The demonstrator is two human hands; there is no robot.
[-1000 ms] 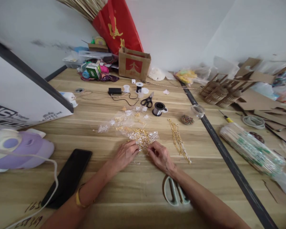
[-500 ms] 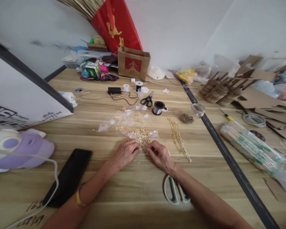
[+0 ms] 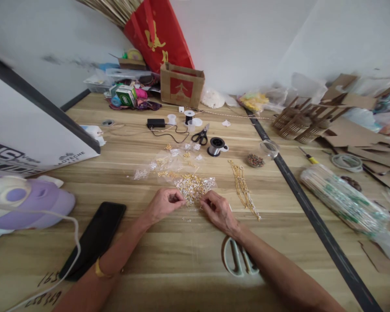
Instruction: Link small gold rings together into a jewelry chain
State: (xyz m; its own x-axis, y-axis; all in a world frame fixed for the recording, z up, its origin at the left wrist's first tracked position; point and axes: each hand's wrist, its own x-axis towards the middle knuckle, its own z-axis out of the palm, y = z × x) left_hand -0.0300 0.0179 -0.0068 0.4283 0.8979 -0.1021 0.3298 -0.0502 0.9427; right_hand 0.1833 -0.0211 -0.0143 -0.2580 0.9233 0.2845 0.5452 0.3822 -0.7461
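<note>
A pile of small gold and silver beads (image 3: 191, 187) lies on the wooden table, between and just beyond my hands. My left hand (image 3: 165, 203) is at the pile's left edge, thumb and forefinger pinched together; anything between the tips is too small to make out. At the lower right edge of the pile, my right hand (image 3: 217, 210) has its fingers curled into a pinch, their contents hidden. A short silver chain piece (image 3: 186, 219) rests on the table between the hands. Gold chains (image 3: 243, 190) lie to the right. Pale-handled scissors (image 3: 235, 258) are partly under my right forearm.
Behind the pile are clear bags of findings (image 3: 172, 160), a wire spool (image 3: 216, 147) and black scissors (image 3: 200, 136). A black phone (image 3: 95, 238) and a purple-white device (image 3: 35, 201) with a cable lie left. A dish of beads (image 3: 255, 160) and wrapped sticks (image 3: 342, 199) are right.
My left hand has shifted slightly left, away from the bead pile, and turned so that its thumb and forefinger pinch shows. My right hand has barely moved.
</note>
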